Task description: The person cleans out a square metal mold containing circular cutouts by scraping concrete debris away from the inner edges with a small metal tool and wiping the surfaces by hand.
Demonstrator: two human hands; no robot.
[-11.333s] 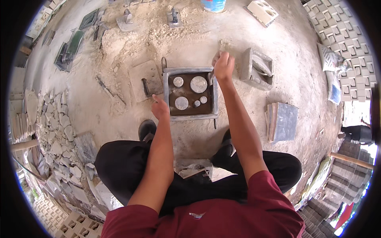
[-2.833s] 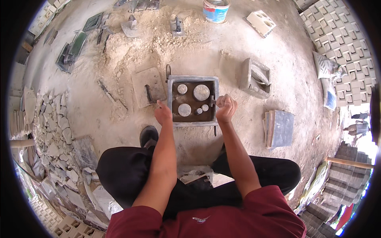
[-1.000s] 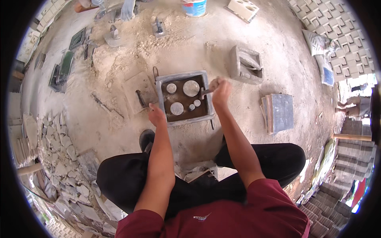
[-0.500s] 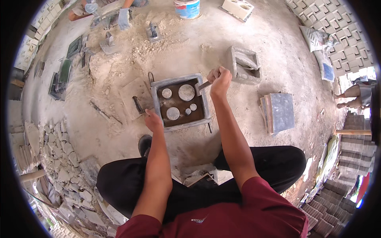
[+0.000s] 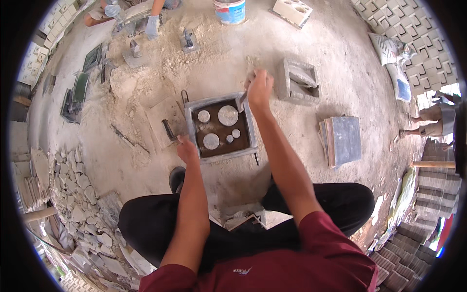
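A square grey mould frame (image 5: 208, 159) lies on the floor in front of me. Inside it, several round pale discs (image 5: 227, 116) of different sizes stand in a brown bed. My right hand (image 5: 259, 90) is closed around a scraper (image 5: 242, 100), whose flat blade meets the frame's upper right corner. At the frame's lower left side is my left hand (image 5: 187, 149), fingers curled; what they grip, if anything, is hidden. Just beyond those fingers, a flat plate (image 5: 158, 116) with a dark handle (image 5: 169, 130) lies on the floor.
Right of the frame are a rectangular block mould (image 5: 298, 95) and stacked flat boards (image 5: 345, 141). Powder heaps (image 5: 127, 80) and hand tools (image 5: 189, 41) lie ahead, near a bucket (image 5: 230, 10) and a co-worker's gloved hand (image 5: 152, 27). Broken pieces (image 5: 73, 187) pile at left; another person (image 5: 430, 121) stands far right.
My right hand has moved left and slightly away from me with the scraper, along the frame's right side to its far corner. My left hand stays nearly still. The person at far right has shifted.
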